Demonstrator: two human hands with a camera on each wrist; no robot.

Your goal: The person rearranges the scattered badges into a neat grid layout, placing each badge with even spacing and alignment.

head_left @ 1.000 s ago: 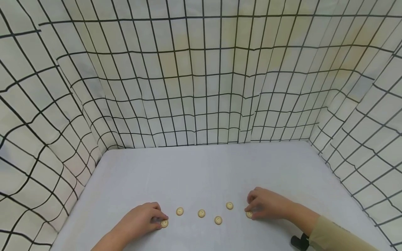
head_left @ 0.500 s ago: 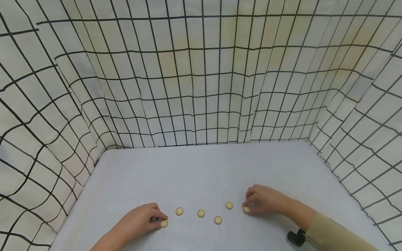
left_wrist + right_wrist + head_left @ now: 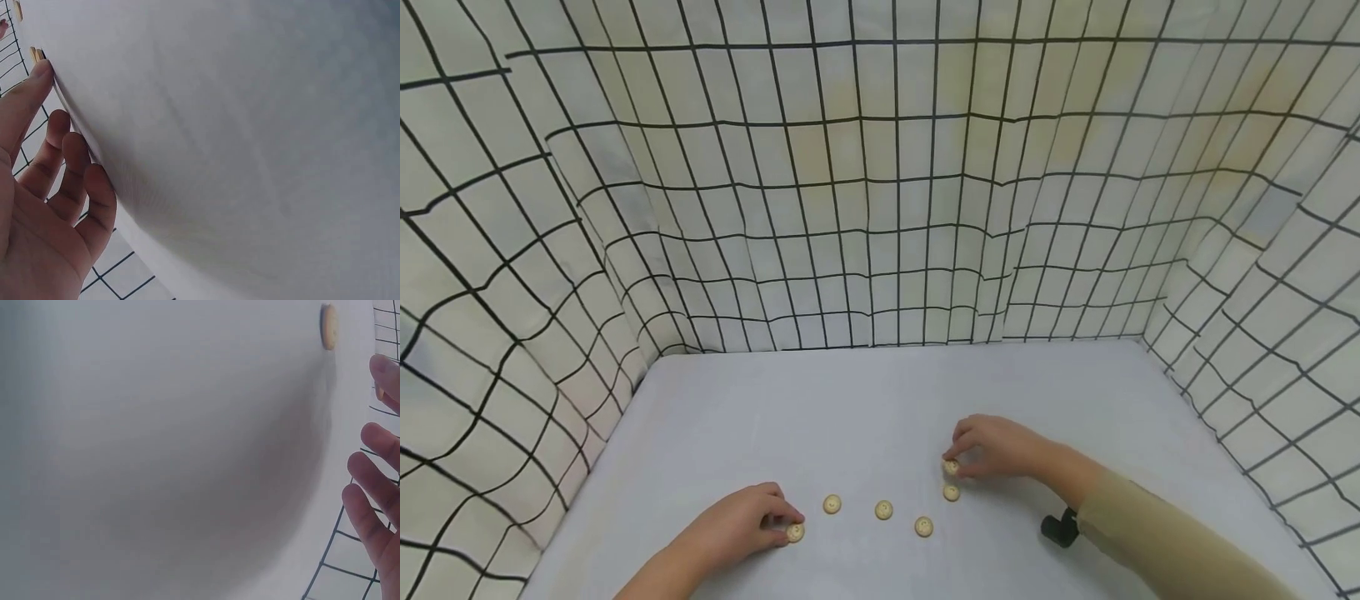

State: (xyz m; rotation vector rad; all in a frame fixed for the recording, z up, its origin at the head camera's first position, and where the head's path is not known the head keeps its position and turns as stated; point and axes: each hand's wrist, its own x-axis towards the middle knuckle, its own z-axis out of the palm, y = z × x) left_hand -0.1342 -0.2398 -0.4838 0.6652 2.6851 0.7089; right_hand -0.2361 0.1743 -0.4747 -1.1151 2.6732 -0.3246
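Several pale round wooden buttons lie on a white-covered table in the head view. At the left end of the scattered row, my left hand (image 3: 737, 527) holds one button (image 3: 795, 532) between thumb and finger, low at the tabletop; the left wrist view shows the thumb (image 3: 39, 74) at its edge. My right hand (image 3: 996, 447) pinches another button (image 3: 952, 467) just beyond a loose button (image 3: 951, 492). From the right wrist, the held button (image 3: 380, 392) is mostly hidden behind the thumb, off the table surface, with a loose button (image 3: 329, 327) nearby.
Between the hands lie more loose buttons: one at left (image 3: 832, 504), a middle one (image 3: 883, 509) and a nearer one (image 3: 923, 526). White walls with a black grid (image 3: 895, 250) enclose the table (image 3: 865, 400) at back and sides. A black device (image 3: 1060, 528) hangs at the right wrist.
My right hand has carried its button leftward and farther back, from the right end of the row to behind the loose button there. My left hand has stayed in place.
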